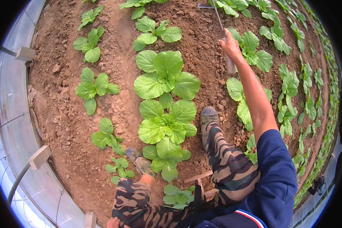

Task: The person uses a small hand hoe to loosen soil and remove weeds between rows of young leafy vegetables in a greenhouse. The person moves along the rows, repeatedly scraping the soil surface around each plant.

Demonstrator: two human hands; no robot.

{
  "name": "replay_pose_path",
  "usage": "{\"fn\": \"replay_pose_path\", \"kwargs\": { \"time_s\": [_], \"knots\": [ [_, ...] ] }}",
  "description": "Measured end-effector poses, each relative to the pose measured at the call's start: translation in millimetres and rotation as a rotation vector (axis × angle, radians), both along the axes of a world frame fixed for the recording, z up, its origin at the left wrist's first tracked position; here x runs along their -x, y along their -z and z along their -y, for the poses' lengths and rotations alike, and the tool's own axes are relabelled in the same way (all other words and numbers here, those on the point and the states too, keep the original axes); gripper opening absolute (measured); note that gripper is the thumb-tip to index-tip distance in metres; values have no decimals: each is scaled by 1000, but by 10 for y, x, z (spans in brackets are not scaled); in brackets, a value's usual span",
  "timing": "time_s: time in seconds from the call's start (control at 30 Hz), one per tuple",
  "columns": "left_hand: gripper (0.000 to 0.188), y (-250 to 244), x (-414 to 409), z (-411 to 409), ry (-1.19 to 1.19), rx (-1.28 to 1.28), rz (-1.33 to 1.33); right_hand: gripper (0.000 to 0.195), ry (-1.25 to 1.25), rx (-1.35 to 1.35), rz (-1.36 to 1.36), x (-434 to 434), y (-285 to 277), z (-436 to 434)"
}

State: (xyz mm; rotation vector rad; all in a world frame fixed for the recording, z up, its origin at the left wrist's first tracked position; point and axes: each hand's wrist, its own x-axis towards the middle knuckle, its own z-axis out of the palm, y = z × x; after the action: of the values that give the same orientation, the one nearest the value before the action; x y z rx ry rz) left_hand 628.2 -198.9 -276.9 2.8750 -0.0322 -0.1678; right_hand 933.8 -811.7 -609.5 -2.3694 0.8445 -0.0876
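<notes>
My right hand [230,45] is closed around the wooden handle [230,66] of a small hand hoe. Its thin metal shank [217,15] runs up from my fist to a blade [205,5] at the top edge, partly hidden by leaves of a cabbage-like plant [230,5]. Beside my right wrist grows another leafy green plant [252,48]. Low in the picture, my left hand [114,223] rests against my camouflage trousers [131,196]; only part of it shows, and its grip is unclear.
Large leafy plants [166,125] form a row between my shoes, the left shoe [141,161] and the right shoe [208,115]. Smaller plants [92,85] line the left side. Wooden stool bars [199,176] show beneath me. A plastic greenhouse wall [14,114] with blocks [40,156] borders the soil.
</notes>
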Motion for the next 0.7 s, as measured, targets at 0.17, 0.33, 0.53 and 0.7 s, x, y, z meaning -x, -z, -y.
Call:
{"fn": "replay_pose_path", "kwargs": {
  "time_s": [0.17,0.33,0.53,0.7],
  "knots": [
    [35,-36,-57,26,78,-48,-1,61,-134,182,-88,-112,68,293],
    [37,-35,-71,13,57,-58,-2,59,-108,91,-63,339,63,402],
    [37,-52,33,-36,41,-78,-19,59,116,-158,-200,1389,-251,-157],
    [40,-66,128,-135,7,-66,-27,61,88,-163,-238,2226,-337,-541]
  ]
}}
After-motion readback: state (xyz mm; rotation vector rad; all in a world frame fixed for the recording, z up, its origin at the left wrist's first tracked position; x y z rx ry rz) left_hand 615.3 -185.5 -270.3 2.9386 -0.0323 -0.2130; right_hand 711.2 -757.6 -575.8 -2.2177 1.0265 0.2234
